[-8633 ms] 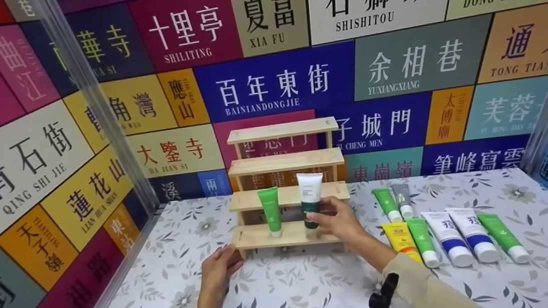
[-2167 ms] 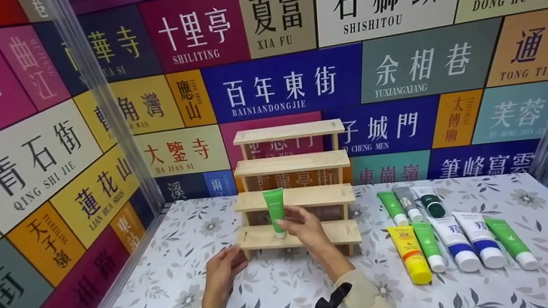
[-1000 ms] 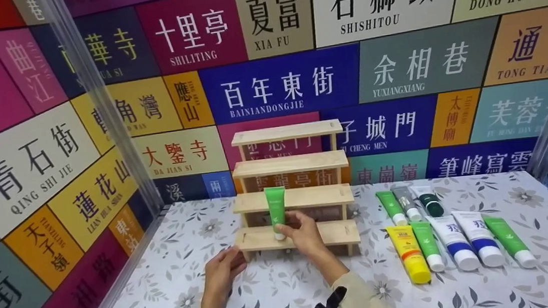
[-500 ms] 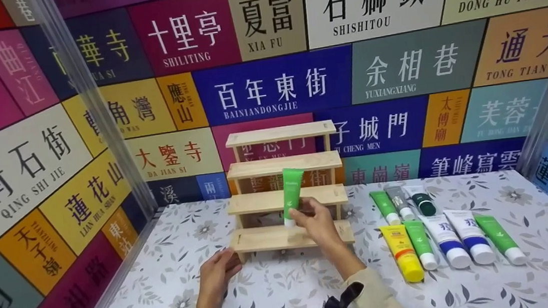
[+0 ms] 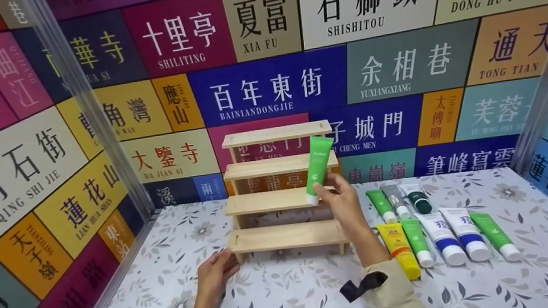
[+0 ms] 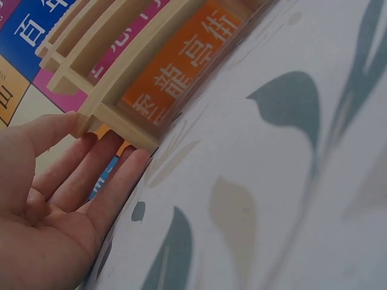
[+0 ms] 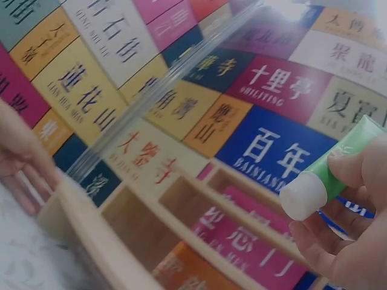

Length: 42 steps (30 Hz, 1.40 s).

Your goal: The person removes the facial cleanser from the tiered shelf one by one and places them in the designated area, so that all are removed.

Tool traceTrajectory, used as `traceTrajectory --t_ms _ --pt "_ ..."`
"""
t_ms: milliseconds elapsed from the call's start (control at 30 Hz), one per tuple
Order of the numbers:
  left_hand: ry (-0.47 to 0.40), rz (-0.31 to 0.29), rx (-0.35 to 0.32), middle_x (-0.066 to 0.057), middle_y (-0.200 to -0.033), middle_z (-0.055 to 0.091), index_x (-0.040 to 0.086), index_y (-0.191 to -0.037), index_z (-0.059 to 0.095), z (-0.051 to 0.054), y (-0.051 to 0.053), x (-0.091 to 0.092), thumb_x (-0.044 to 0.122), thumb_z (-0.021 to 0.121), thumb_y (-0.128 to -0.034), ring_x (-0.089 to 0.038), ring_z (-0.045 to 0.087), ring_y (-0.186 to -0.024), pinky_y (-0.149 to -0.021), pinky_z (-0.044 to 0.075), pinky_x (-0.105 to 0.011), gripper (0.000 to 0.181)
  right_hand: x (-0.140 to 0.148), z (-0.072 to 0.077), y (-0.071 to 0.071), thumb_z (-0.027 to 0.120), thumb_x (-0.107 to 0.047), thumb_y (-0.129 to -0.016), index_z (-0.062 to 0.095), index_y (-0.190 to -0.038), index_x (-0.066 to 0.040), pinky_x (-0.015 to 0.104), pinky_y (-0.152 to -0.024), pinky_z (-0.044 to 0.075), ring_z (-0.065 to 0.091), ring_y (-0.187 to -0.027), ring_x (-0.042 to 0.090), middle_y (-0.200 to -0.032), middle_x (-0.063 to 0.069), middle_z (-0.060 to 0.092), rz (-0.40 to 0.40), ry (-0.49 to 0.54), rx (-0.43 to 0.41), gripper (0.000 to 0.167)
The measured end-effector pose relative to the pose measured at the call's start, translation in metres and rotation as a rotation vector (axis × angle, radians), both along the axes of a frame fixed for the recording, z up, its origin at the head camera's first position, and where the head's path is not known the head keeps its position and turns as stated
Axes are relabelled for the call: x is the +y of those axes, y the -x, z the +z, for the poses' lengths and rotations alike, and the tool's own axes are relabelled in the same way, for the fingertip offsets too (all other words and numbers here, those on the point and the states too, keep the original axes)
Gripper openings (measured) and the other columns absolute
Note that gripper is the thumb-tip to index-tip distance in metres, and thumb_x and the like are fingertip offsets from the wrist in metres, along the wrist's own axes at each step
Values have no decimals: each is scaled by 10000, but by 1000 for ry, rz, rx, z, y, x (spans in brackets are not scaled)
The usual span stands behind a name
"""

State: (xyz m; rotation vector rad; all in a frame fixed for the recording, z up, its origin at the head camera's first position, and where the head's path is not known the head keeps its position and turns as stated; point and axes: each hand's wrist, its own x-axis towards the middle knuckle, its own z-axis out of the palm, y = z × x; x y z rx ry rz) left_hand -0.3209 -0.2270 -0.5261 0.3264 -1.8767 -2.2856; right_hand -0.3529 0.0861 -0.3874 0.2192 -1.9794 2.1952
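Note:
In the head view a four-tier wooden display stand (image 5: 287,235) stands on the patterned tabletop. My left hand (image 5: 213,280) is at its lower left front corner; in the left wrist view, thumb (image 6: 57,127) and fingers hold the end of the lowest tier. My right hand (image 5: 344,200) pinches a green squeeze tube (image 5: 319,164) near its white cap, cap downward and tilted, in the air before the right side of the stand. The right wrist view shows the white cap (image 7: 302,196) between thumb and fingers; the tube's far end is cut off.
Right of the stand lie a yellow tube (image 5: 399,250), white-and-blue tubes (image 5: 443,238), several green tubes (image 5: 495,236), a grey tube (image 5: 395,201) and a white tube with dark green (image 5: 416,199). A wall of coloured lettered panels (image 5: 267,86) stands behind.
The white-and-dark-green tube went from the bottom tier to the group at right. My right hand has lifted the green tube off that tier, up and rightward. My left hand stays at the corner.

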Motion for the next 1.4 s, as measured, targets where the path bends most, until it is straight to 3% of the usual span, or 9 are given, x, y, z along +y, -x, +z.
traceTrajectory --t_ms 167,400,567,800,867,1033,1167,1400 --pt "2 26 -37 -243 -1154 714 -106 -1306 579 -1 2 -2 216 622 -1003 -224 726 -984 -838 628 -303 444 23 10 -2 655 -123 -972 575 -1254 10 229 -831 585 631 -937 94 -1101 80 669 -55 -3 45 322" --pt "-2 17 -26 -248 -1136 719 -119 -1312 565 -2 1 -7 200 631 -996 -248 730 -981 -837 630 -314 454 64 10 -1 640 -239 -994 556 -1325 -41 196 -851 553 605 -1050 126 -1262 139 621 -93 -231 29 394" --pt "2 13 -22 -233 -1133 723 -108 -1299 580 -2 1 -9 190 628 -997 -244 728 -980 -844 628 -310 427 97 -5 5 614 -304 -1008 526 -1382 -65 182 -861 541 603 -1141 201 -1339 170 594 -90 -375 21 452" --pt "-13 -2 -10 -247 -1138 718 -117 -1301 571 -3 0 -6 203 639 -993 -254 728 -980 -863 626 -329 450 148 -35 10 602 -386 -1003 516 -1399 -69 206 -848 554 588 -983 4 -1332 177 581 -122 -475 -18 515" --pt "-17 3 -10 -234 -1118 726 -117 -1296 574 -2 1 -5 201 643 -990 -248 729 -965 -855 628 -328 447 162 -40 9 584 -426 -1005 497 -1424 -76 214 -863 549 590 -1020 49 -1349 179 570 -130 -514 -44 552" --pt "-19 3 1 -216 -1072 738 -133 -1278 575 -1 1 -3 194 654 -983 -245 732 -947 -836 632 -324 448 189 -46 9 538 -480 -1013 444 -1471 -76 370 -968 553 575 -1184 285 -1422 200 523 -148 -573 -126 617" --pt "-15 9 -3 -225 -1075 734 -139 -1276 575 -1 2 -1 186 644 -987 -250 732 -949 -832 632 -324 440 205 -47 14 527 -473 -1019 424 -1478 -43 405 -968 548 553 -1224 362 -1446 237 499 -167 -604 -153 638" --pt "-6 21 -18 -220 -1081 733 -128 -1299 566 -1 2 -1 206 642 -990 -237 730 -943 -849 630 -333 461 230 -47 29 506 -412 -1039 299 -1547 5 488 -1112 479 458 -1361 416 -1513 300 403 -166 -507 -236 688"
